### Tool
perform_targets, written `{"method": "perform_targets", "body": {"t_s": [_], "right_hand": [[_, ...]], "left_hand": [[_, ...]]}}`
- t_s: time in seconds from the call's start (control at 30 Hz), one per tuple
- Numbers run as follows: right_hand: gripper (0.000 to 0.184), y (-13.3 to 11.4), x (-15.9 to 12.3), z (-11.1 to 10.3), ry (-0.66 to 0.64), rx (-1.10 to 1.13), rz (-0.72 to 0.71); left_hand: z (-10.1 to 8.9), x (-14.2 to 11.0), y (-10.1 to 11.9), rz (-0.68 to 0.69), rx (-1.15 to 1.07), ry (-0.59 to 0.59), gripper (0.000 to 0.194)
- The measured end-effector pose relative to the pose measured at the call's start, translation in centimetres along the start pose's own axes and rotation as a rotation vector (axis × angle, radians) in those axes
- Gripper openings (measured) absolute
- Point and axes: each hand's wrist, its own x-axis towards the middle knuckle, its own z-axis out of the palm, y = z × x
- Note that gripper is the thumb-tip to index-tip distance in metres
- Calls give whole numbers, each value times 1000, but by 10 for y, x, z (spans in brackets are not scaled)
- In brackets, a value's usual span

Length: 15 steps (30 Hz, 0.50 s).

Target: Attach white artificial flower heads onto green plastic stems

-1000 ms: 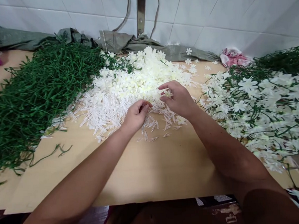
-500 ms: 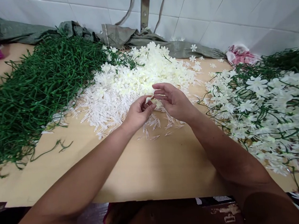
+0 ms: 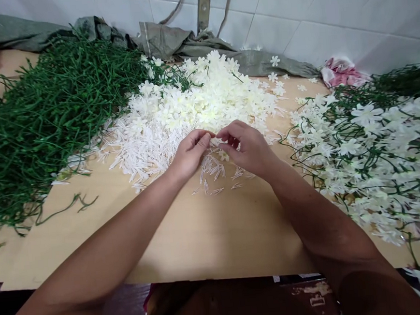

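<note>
My left hand (image 3: 194, 148) is closed, thumb pressed against forefinger, with a small white artificial flower (image 3: 215, 141) partly showing at the fingertips. My right hand (image 3: 244, 145) meets it from the other side, fingers curled in and almost touching the left fingertips. What the right fingers pinch is too small and covered to make out. Under the hands lie loose white stamens (image 3: 213, 168) in small bunches. Just beyond is a heap of pale yellow-white flower heads (image 3: 212, 94), with a pile of white stamens (image 3: 140, 151) on its left.
Green plastic stems (image 3: 63, 101) form a large mound at the left. Assembled white flowers on stems (image 3: 373, 159) are heaped at the right. Grey-green sacking (image 3: 164, 39) runs along the tiled wall, near a red-and-white bag (image 3: 343, 71). The tan board (image 3: 201, 236) ends before my lap.
My right hand has drawn down and its fingers have curled in against the left fingertips. The white petal in my left hand is now more covered. The view has shifted slightly.
</note>
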Motion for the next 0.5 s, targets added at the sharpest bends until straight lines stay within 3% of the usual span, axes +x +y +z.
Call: {"method": "perform_targets", "body": {"t_s": [0.1,0.3,0.4,0.5], "right_hand": [[13,-7,-2,7,-47,-24,-66],[20,-12,-4,18,-65,-13,-49],[21,-14,-5,27,-98,-62,-31],[6,-14,-6,32,-74,-100,-22]], "left_hand": [[0,-2,6,-69,-187,-27,34],[6,-7,15,-172,-300,2,54],[5,-7,13,-182,-312,-2,55],[1,-6,10,-186,-329,-33,45]]}}
